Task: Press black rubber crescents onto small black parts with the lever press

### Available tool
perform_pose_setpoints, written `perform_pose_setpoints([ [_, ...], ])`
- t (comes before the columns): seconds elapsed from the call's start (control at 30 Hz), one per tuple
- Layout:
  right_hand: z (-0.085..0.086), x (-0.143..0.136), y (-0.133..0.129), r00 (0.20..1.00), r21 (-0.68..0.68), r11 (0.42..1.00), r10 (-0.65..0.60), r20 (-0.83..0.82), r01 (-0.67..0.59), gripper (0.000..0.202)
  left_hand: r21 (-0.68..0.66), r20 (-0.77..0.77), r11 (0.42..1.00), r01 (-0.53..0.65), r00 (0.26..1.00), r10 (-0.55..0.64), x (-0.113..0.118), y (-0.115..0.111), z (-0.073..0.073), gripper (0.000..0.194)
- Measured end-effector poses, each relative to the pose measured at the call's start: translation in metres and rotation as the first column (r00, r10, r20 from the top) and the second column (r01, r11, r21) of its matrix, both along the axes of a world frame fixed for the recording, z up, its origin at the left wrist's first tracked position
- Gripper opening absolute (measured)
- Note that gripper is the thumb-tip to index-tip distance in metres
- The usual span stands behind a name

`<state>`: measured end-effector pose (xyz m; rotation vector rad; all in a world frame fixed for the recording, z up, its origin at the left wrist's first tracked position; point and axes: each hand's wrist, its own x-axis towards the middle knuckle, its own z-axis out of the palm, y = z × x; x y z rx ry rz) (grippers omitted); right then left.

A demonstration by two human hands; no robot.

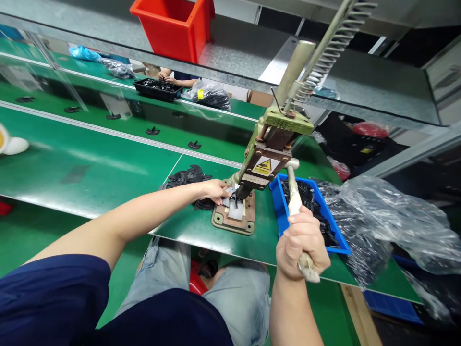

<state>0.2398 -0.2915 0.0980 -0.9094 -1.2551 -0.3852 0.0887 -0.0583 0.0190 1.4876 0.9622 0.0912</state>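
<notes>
A green hand press with a yellow warning label stands at the middle of the bench. My right hand is wrapped round its tape-covered lever handle, on the right side. My left hand is closed on a grey curved piece, held at the press base beneath the ram. A small black part shows upright there, by a pale plate on the brown base. Left of the base, partly behind my left hand, lies a pile of black curved parts.
Right of the press are a blue bin of black parts and clear plastic bags. Overhead, a metal shelf bears a red bin. Black parts lie in a row on the green belt. Across it, another person's hands work near a black tray.
</notes>
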Motion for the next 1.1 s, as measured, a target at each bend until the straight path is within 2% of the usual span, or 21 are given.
perform_pose_setpoints([
  [0.13, 0.0, -0.005, 0.004, 1.0, 0.062, 0.998, 0.017, -0.026, -0.015, 0.032, -0.167, -0.063, 0.985, -0.033, 0.998, 0.022, 0.003, 0.0, 0.004, 0.023],
  [0.2, 0.013, -0.007, 0.01, 0.998, 0.139, 0.99, 0.036, -0.044, -0.029, 0.035, -0.206, -0.061, 0.977, -0.057, 0.997, 0.046, 0.003, -0.003, 0.006, 0.021],
  [0.3, 0.06, -0.004, 0.029, 0.991, 0.222, 0.972, 0.105, -0.085, -0.084, 0.028, -0.199, -0.044, 0.977, -0.077, 0.997, 0.069, 0.002, -0.009, 0.008, 0.021],
  [0.37, 0.099, 0.004, 0.044, 0.981, 0.182, 0.977, 0.137, -0.134, -0.111, 0.008, -0.173, -0.015, 0.982, -0.073, 0.997, 0.071, 0.002, -0.013, 0.01, 0.02],
  [0.43, 0.128, 0.014, 0.053, 0.98, 0.045, 0.985, 0.172, -0.1, -0.168, 0.03, -0.153, 0.012, 0.986, -0.068, 0.997, 0.071, 0.002, -0.016, 0.013, 0.019],
  [0.47, 0.134, 0.019, 0.054, 0.98, 0.0, 0.982, 0.187, -0.069, -0.188, 0.042, -0.145, 0.024, 0.987, -0.066, 0.997, 0.07, 0.001, -0.018, 0.015, 0.02],
  [0.5, 0.133, 0.024, 0.053, 0.98, -0.022, 0.98, 0.195, -0.043, -0.196, 0.053, -0.134, 0.036, 0.989, -0.066, 0.997, 0.072, -0.002, -0.019, 0.018, 0.02],
  [0.53, 0.124, 0.028, 0.049, 0.982, -0.015, 0.982, 0.185, -0.033, -0.186, 0.063, -0.122, 0.052, 0.99, -0.067, 0.996, 0.074, -0.005, -0.02, 0.021, 0.022],
  [0.57, 0.109, 0.031, 0.044, 0.987, 0.002, 0.988, 0.157, -0.045, -0.157, 0.071, -0.112, 0.076, 0.992, -0.065, 0.994, 0.074, -0.01, -0.022, 0.025, 0.024],
  [0.63, 0.062, 0.033, 0.029, 0.989, -0.017, 0.999, 0.047, -0.138, -0.05, 0.073, -0.101, 0.137, 0.994, -0.052, 0.988, 0.065, -0.025, -0.029, 0.033, 0.03],
  [0.67, 0.034, 0.03, 0.022, 0.975, -0.11, 0.994, -0.012, -0.221, -0.013, 0.067, -0.1, 0.172, 0.994, -0.035, 0.984, 0.052, -0.033, -0.034, 0.038, 0.032],
  [0.73, -0.018, 0.016, 0.009, 0.941, -0.37, 0.921, -0.01, -0.337, -0.123, 0.048, -0.098, 0.245, 0.995, 0.025, 0.969, 0.0, -0.05, -0.047, 0.048, 0.036],
  [0.8, -0.057, -0.006, 0.003, 0.923, -0.495, 0.833, 0.047, -0.382, -0.247, 0.04, -0.087, 0.31, 0.992, 0.096, 0.948, -0.064, -0.062, -0.065, 0.06, 0.041],
  [0.83, -0.069, -0.019, 0.002, 0.911, -0.531, 0.792, 0.075, -0.406, -0.301, 0.04, -0.078, 0.336, 0.989, 0.128, 0.937, -0.095, -0.066, -0.073, 0.065, 0.043],
  [0.93, -0.085, -0.051, 0.003, 0.873, -0.556, 0.73, 0.113, -0.474, -0.397, 0.038, -0.053, 0.356, 0.98, 0.192, 0.921, -0.161, -0.07, -0.098, 0.077, 0.045],
  [1.1, -0.079, -0.073, 0.0, 0.842, -0.514, 0.762, 0.075, -0.534, -0.394, 0.027, -0.023, 0.33, 0.977, 0.214, 0.924, -0.195, -0.07, -0.12, 0.083, 0.043],
])
